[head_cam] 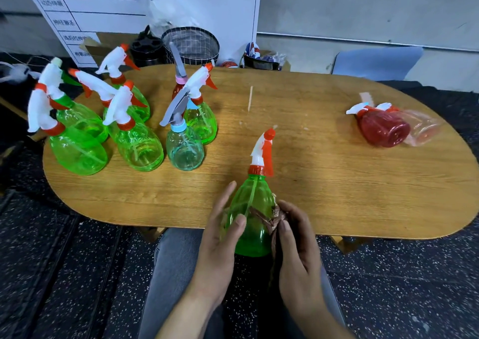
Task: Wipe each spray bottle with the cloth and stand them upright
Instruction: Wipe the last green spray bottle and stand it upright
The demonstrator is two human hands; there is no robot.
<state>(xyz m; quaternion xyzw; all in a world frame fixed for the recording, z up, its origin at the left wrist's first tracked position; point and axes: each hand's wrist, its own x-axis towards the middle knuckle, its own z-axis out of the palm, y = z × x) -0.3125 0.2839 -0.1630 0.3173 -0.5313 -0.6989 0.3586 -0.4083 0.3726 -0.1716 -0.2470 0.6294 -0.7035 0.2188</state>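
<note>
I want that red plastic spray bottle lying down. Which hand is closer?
Right hand, though the red plastic spray bottle lies far off to its right; left hand is farther.

We see a green spray bottle (252,218) at six o'clock, nozzle tilted away, a brown cloth (272,219) against it. Seven upright bottles (134,141) cluster at ten o'clock; a red bottle (381,128) and a pink bottle (422,128) lie at two o'clock.

The bottle (252,224) I hold is glossy, clear green plastic; my cloth (272,220) is brown, crumpled fabric. The bench (311,170) is matt wood grain, the floor (64,261) at seven o'clock speckled, rough.
</note>
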